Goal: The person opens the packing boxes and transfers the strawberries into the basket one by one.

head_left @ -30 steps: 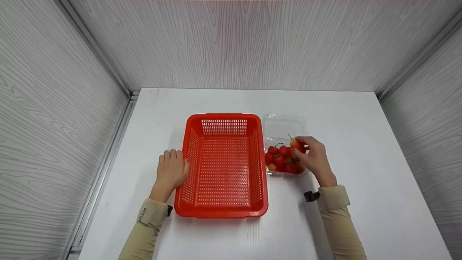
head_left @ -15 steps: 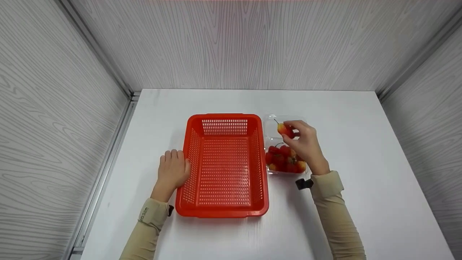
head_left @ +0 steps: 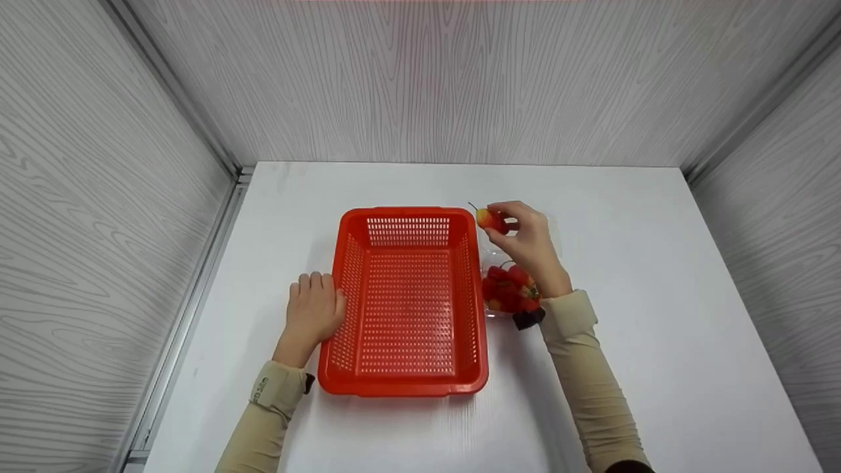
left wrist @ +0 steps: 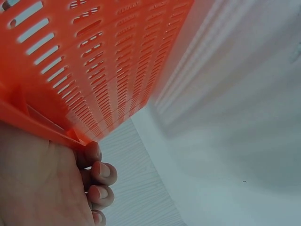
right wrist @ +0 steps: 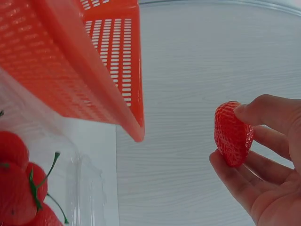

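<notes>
In the head view my right hand (head_left: 525, 240) is raised by the far right corner of the red plastic basket (head_left: 482, 341), pinching a strawberry (head_left: 489, 220) between thumb and fingers. From above, this fruit shows a yellow end with a thin stem; the right wrist view shows the strawberry (right wrist: 231, 134) as red and dimpled. My left hand (head_left: 314, 312) grips the basket's left rim, thumb over it. Curled fingers (left wrist: 104, 173) appear under the rim in the left wrist view. Below my right hand lies a clear plastic box (right wrist: 91, 188) with several red fruits (head_left: 502, 289).
The basket has slotted walls (head_left: 409, 230) and a perforated floor (head_left: 407, 309). The box stands against its right side, its open lid (head_left: 552, 230) lying toward the back, partly behind my right hand. A white table (head_left: 657, 295) carries everything, with grey wood-grain panels (head_left: 420, 79) around it.
My right hand has lifted the strawberry from the box and moved it left and away toward the basket's far right corner. The left hand and basket have stayed put.
</notes>
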Tool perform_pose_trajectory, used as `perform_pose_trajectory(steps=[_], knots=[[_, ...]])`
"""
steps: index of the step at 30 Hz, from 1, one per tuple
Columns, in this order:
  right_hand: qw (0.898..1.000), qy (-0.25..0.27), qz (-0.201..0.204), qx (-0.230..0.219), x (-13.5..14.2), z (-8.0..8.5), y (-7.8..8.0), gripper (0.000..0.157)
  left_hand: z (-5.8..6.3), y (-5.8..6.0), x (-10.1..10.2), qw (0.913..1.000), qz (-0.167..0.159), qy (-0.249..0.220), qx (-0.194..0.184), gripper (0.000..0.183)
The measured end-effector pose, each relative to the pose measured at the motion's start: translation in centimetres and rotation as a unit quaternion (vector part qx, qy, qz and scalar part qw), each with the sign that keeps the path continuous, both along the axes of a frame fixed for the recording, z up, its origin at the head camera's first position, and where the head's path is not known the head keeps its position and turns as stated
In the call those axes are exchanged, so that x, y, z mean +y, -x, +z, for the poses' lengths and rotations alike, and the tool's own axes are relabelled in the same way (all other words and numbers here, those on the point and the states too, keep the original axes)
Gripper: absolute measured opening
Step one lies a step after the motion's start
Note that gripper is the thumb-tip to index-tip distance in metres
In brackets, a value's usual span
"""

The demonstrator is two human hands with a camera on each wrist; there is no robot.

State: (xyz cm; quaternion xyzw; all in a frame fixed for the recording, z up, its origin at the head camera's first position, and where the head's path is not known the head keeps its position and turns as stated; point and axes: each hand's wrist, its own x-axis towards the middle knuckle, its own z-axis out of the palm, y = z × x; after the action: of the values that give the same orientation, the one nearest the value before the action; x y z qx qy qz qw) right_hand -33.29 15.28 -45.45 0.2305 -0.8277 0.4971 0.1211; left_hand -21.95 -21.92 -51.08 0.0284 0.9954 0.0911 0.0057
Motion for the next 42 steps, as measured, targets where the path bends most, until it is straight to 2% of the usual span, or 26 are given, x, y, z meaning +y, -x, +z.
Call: perform_pose_trajectory(steps=[19,26,34,42], knots=[[0.998,0.021,0.054,-0.002,-6.1,0.3,1.9,0.034,-0.2,0.4,0.3,0.9999,-0.009,0.007,-0.001,0.031],[0.997,0.017,0.069,-0.038,-9.4,-0.1,2.3,0.035,-0.2,0.4,0.1,0.9999,0.001,0.007,-0.012,0.033],[0.993,0.005,0.075,-0.089,-13.3,-1.7,2.3,0.034,-0.3,0.3,-0.1,0.9999,0.001,0.005,-0.012,0.033],[0.99,-0.011,0.088,-0.11,-15.9,-4.8,1.9,0.036,-0.4,0.2,-0.2,1.0,-0.001,0.0,-0.001,0.031]])
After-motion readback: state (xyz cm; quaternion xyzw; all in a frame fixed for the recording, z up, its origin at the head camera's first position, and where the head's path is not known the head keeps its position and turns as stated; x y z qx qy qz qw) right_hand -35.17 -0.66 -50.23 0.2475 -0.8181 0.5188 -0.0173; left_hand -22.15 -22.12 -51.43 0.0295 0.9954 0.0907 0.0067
